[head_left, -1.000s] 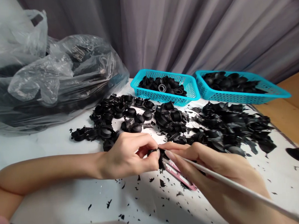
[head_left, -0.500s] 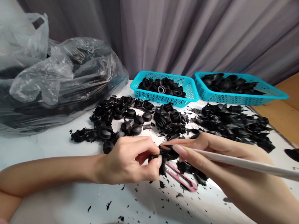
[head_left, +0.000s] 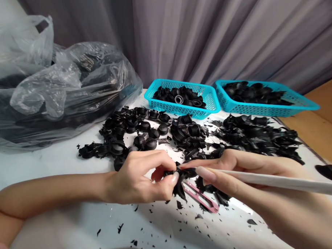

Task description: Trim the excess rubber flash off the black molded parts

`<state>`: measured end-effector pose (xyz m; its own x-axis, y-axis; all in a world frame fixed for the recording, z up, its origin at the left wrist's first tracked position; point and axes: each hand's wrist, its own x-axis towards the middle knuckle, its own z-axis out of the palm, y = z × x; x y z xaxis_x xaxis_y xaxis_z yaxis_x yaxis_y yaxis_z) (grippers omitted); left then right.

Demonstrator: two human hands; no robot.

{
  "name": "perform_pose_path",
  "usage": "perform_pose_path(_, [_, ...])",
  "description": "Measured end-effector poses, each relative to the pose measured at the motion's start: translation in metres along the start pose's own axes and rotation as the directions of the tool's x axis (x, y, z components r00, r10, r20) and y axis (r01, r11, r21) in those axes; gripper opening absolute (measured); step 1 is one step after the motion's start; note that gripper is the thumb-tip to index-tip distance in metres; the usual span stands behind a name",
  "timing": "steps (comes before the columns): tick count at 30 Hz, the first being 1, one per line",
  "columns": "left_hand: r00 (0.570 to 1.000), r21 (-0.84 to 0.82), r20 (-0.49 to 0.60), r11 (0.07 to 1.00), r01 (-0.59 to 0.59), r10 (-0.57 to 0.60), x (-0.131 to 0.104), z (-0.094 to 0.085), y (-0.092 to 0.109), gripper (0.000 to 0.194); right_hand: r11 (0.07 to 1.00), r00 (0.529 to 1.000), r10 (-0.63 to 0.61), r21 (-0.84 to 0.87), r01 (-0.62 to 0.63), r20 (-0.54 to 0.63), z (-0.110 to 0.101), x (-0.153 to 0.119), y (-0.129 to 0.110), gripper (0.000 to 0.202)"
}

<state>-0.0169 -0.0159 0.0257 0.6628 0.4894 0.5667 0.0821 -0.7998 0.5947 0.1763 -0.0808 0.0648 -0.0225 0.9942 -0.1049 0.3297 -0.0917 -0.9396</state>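
Thumb and fingers of my left hand [head_left: 146, 176] pinch a small black rubber part [head_left: 170, 172]. Close on its right, my right hand [head_left: 238, 176] is closed around a long tool with a pale handle [head_left: 263, 180], held like a pen. The tool's dark tip meets the black part between the two hands. Fingers hide much of the part. Just below the fingertips a pink cutter-like tool [head_left: 202, 197] lies on the table among black pieces.
Ribbed black rubber parts [head_left: 117, 148] are heaped behind my hands, with another dark heap [head_left: 259, 135] at right. Two blue baskets [head_left: 187, 111] [head_left: 271, 108] hold black parts at the back. A large clear plastic bag [head_left: 59, 102] fills the left. Black scraps dot the white table [head_left: 77, 229].
My right hand has shifted slightly, and the tool's tip sits a little further left and lower against the black part. My left hand has barely moved.
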Motion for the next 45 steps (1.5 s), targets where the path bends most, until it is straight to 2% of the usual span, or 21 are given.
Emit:
perform_pose_path(3, [0.999, -0.079, 0.003, 0.996, 0.041, -0.041, 0.001, 0.000, 0.000, 0.007, 0.999, 0.999, 0.038, 0.020, -0.038, 0.011, -0.001, 0.000, -0.001, 0.036])
perform_pose_path(5, [0.989, -0.189, 0.019, 0.971, 0.149, -0.148, 0.002, 0.001, 0.001, 0.008, 0.998, 0.998, 0.061, 0.034, -0.061, 0.015, -0.002, 0.000, 0.000, 0.034])
perform_pose_path(8, [0.915, -0.398, 0.127, 0.825, 0.401, -0.383, 0.005, 0.001, 0.004, 0.007, 0.998, 0.999, 0.044, 0.040, -0.044, -0.014, -0.003, 0.001, 0.003, 0.027])
perform_pose_path(10, [0.858, -0.494, 0.227, 0.705, 0.509, -0.461, 0.006, 0.001, 0.005, 0.008, 1.000, 0.999, 0.011, 0.022, -0.010, -0.049, -0.003, 0.001, 0.004, 0.026])
perform_pose_path(13, [0.817, -0.571, 0.319, 0.591, 0.570, -0.481, 0.006, 0.002, 0.003, 0.010, 0.995, 0.991, -0.048, -0.088, 0.037, -0.122, -0.006, 0.003, 0.002, 0.026])
perform_pose_path(16, [0.780, -0.661, 0.394, 0.440, 0.608, -0.486, 0.005, 0.004, -0.002, 0.013, 0.960, 0.956, -0.143, -0.269, 0.072, -0.256, -0.011, 0.002, -0.003, 0.018])
perform_pose_path(18, [0.760, -0.721, 0.441, 0.316, 0.616, -0.478, 0.002, 0.007, -0.008, 0.014, 0.962, 0.930, -0.157, -0.264, 0.068, -0.333, -0.012, 0.000, -0.004, 0.020])
perform_pose_path(20, [0.725, -0.735, 0.499, 0.212, 0.644, -0.474, -0.002, 0.008, -0.015, 0.012, 0.987, 0.937, -0.087, -0.156, 0.036, -0.339, -0.009, -0.005, 0.004, 0.034])
perform_pose_path(22, [0.667, -0.702, 0.570, 0.137, 0.698, -0.480, -0.008, 0.009, -0.023, 0.009, 0.988, 0.970, -0.031, -0.157, -0.008, -0.241, -0.003, -0.011, 0.022, 0.045])
perform_pose_path(23, [0.634, -0.682, 0.597, 0.106, 0.724, -0.490, -0.011, 0.009, -0.026, 0.008, 0.958, 0.984, -0.042, -0.287, -0.010, -0.173, 0.000, -0.014, 0.033, 0.043])
perform_pose_path(24, [0.609, -0.667, 0.614, 0.084, 0.741, -0.502, -0.013, 0.009, -0.030, 0.007, 0.895, 0.989, -0.137, -0.435, 0.097, -0.060, 0.003, -0.015, 0.045, 0.042])
perform_pose_path(26, [0.595, -0.662, 0.615, 0.071, 0.746, -0.518, -0.017, 0.009, -0.035, 0.009, 0.697, 0.915, -0.357, -0.599, 0.394, 0.187, 0.008, -0.016, 0.067, 0.034])
perform_pose_path(28, [0.615, -0.675, 0.597, 0.092, 0.732, -0.515, -0.019, 0.009, -0.039, 0.013, 0.511, 0.848, -0.412, -0.686, 0.517, 0.332, 0.013, -0.012, 0.083, 0.020])
perform_pose_path(29, [0.631, -0.682, 0.588, 0.108, 0.723, -0.507, -0.020, 0.009, -0.039, 0.015, 0.432, 0.830, -0.423, -0.724, 0.538, 0.364, 0.015, -0.010, 0.088, 0.014])
perform_pose_path(31, [0.654, -0.691, 0.581, 0.130, 0.711, -0.485, -0.021, 0.010, -0.040, 0.018, 0.297, 0.812, -0.437, -0.790, 0.536, 0.387, 0.019, -0.005, 0.094, 0.019])
perform_pose_path(34, [0.663, -0.693, 0.602, 0.122, 0.711, -0.445, -0.022, 0.011, -0.040, 0.029, 0.213, 0.817, -0.452, -0.846, 0.489, 0.359, 0.024, 0.000, 0.098, 0.026])
perform_pose_path(36, [0.664, -0.693, 0.628, 0.096, 0.714, -0.406, -0.025, 0.011, -0.040, 0.035, 0.232, 0.832, -0.440, -0.853, 0.467, 0.337, 0.023, 0.002, 0.099, 0.022])
perform_pose_path(37, [0.666, -0.694, 0.638, 0.088, 0.715, -0.386, -0.026, 0.010, -0.040, 0.034, 0.279, 0.839, -0.433, -0.836, 0.472, 0.329, 0.021, 0.002, 0.098, 0.019])
perform_pose_path(39, [0.666, -0.688, 0.653, 0.085, 0.721, -0.360, -0.028, 0.010, -0.041, 0.027, 0.447, 0.857, -0.434, -0.760, 0.472, 0.278, 0.012, 0.002, 0.094, 0.015])
perform_pose_path(42, [0.629, -0.643, 0.682, 0.104, 0.759, -0.373, -0.029, 0.009, -0.039, 0.016, 0.754, 0.916, -0.374, -0.527, 0.391, 0.144, -0.004, 0.000, 0.083, 0.017])
perform_pose_path(45, [0.596, -0.605, 0.702, 0.116, 0.788, -0.390, -0.028, 0.009, -0.035, 0.008, 0.917, 0.967, -0.245, -0.305, 0.255, 0.073, -0.014, -0.005, 0.071, 0.026])
